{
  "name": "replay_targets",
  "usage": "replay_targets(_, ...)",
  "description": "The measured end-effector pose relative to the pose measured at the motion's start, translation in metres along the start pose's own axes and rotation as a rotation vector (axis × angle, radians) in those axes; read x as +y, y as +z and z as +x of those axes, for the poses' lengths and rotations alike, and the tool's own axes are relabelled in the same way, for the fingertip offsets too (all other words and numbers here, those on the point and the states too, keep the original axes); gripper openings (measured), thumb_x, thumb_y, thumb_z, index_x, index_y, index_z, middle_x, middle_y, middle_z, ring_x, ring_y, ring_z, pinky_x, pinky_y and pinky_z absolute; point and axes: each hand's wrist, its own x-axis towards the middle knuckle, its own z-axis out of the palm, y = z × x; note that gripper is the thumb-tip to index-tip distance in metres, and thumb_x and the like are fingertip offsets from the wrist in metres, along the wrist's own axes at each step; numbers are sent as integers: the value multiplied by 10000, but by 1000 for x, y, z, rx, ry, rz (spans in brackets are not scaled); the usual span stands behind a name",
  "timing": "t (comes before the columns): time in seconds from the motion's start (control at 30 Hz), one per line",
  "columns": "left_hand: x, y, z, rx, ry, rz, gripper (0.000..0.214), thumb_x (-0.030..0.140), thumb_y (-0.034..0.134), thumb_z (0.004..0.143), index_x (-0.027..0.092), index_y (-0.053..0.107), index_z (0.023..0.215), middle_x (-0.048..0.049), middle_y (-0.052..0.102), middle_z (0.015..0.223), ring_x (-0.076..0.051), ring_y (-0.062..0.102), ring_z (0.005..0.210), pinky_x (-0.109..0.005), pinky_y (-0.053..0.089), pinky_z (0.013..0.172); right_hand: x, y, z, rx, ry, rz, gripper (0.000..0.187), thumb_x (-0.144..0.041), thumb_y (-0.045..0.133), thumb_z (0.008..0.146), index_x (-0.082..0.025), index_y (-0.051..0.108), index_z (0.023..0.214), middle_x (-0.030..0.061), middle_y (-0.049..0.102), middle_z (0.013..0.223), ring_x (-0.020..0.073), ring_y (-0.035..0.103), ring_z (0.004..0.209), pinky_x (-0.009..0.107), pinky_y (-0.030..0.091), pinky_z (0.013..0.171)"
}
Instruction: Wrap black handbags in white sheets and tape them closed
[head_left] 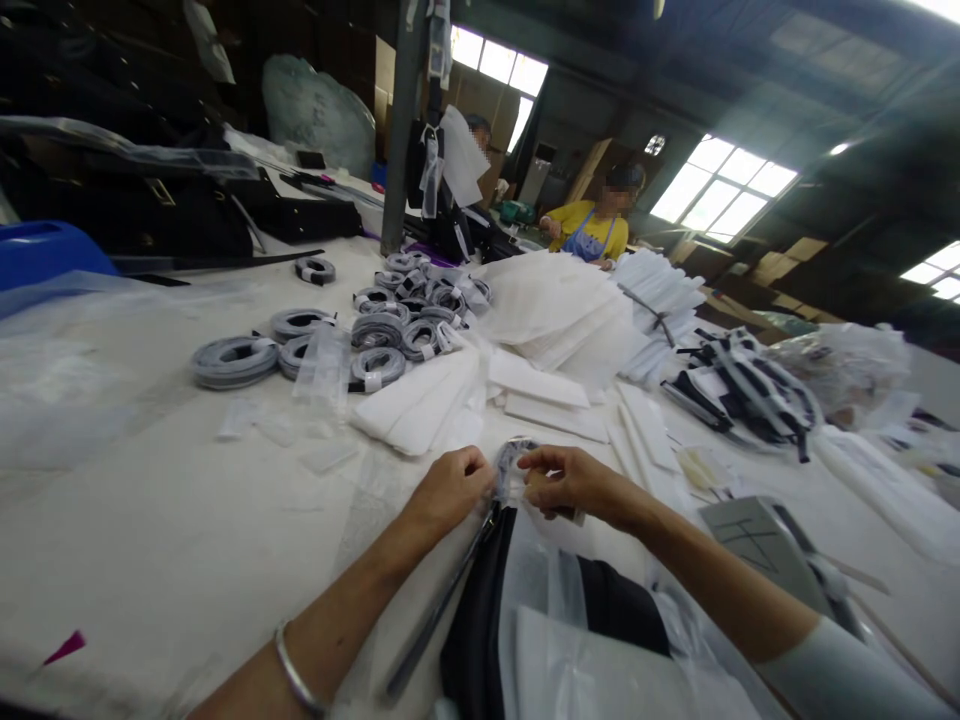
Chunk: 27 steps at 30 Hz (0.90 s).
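Note:
A black bag [478, 620] lies in front of me, with white foam sheets and clear plastic film [551, 570] over it. At its far end sits a grey strap [511, 457], looped and wrapped in clear plastic. My left hand [456, 487] is closed at the left side of this strap, its fingertips on the plastic. My right hand [568, 484] is at the other side with fingers curled. Something small and tan shows under its palm, too hidden to name. A long dark strip [435, 615] runs along the bag's left side.
Several coiled grey straps [377, 330] lie beyond my left hand. White foam sheets [427, 395] are stacked ahead. A grey device [765, 550] stands on the right, near black-and-white straps [739, 380]. A person in yellow [596, 230] is across the table.

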Motion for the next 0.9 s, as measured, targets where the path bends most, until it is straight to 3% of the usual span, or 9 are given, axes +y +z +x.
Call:
replay_targets(0.07, 0, -2, 1, -14, -32, -142, 191, 355, 525, 740, 189, 557, 652, 7, 597, 660, -162, 544, 675, -286, 422, 681, 3, 4, 0, 57, 3, -116, 512, -207, 766, 572, -156, 591, 1051, -62, 611, 581, 108, 545, 445, 211, 385, 415)
replay_targets(0.2, 5, -4, -2, -16, -72, -376, 263, 435, 541, 732, 179, 545, 672, 3, 577, 638, -145, 551, 654, -287, 445, 708, 6, 3, -6, 162, 5, -362, 133, -209, 716, 649, -171, 634, 746, -21, 626, 534, 109, 546, 445, 205, 398, 403)
replay_targets(0.33, 7, -4, -1, -10, -96, -484, 325, 423, 636, 682, 140, 657, 838, 25, 542, 635, -107, 484, 586, -254, 404, 643, 0, 5, -15, 266, -89, -290, 88, -232, 687, 695, -180, 643, 751, 4, 675, 599, 139, 613, 523, 195, 424, 405)
replay_targets(0.5, 1, -2, 2, -41, -131, -541, 398, 416, 682, 691, 150, 698, 987, -8, 623, 759, -85, 489, 595, -212, 349, 560, -6, 21, -9, 90, -217, 209, 337, -425, 758, 716, -150, 647, 877, 69, 724, 880, 125, 638, 578, 201, 458, 447)
replay_targets(0.6, -3, 0, 3, -33, -137, -548, 443, 476, 678, 716, 144, 692, 1009, -6, 609, 739, -85, 495, 590, -197, 335, 520, -4, 29, 4, -12, -260, 353, 388, -479, 745, 759, -144, 668, 940, 51, 705, 843, 81, 583, 528, 190, 446, 461)
replay_targets(0.73, -5, -1, 5, 32, -156, -577, 488, 531, 682, 708, 132, 700, 987, 3, 585, 717, -65, 433, 530, -186, 282, 452, -5, 30, 17, -75, -292, 263, 357, -466, 753, 761, -120, 683, 812, 3, 648, 695, 43, 481, 457, 171, 386, 418)
replay_targets(0.9, -2, -4, 6, 81, -150, -478, 458, 539, 615, 782, 139, 716, 982, 29, 526, 600, -63, 354, 454, -200, 247, 421, -15, 32, 24, -163, -172, 109, 383, -423, 820, 639, -147, 599, 784, -22, 648, 605, 76, 526, 429, 196, 429, 413)
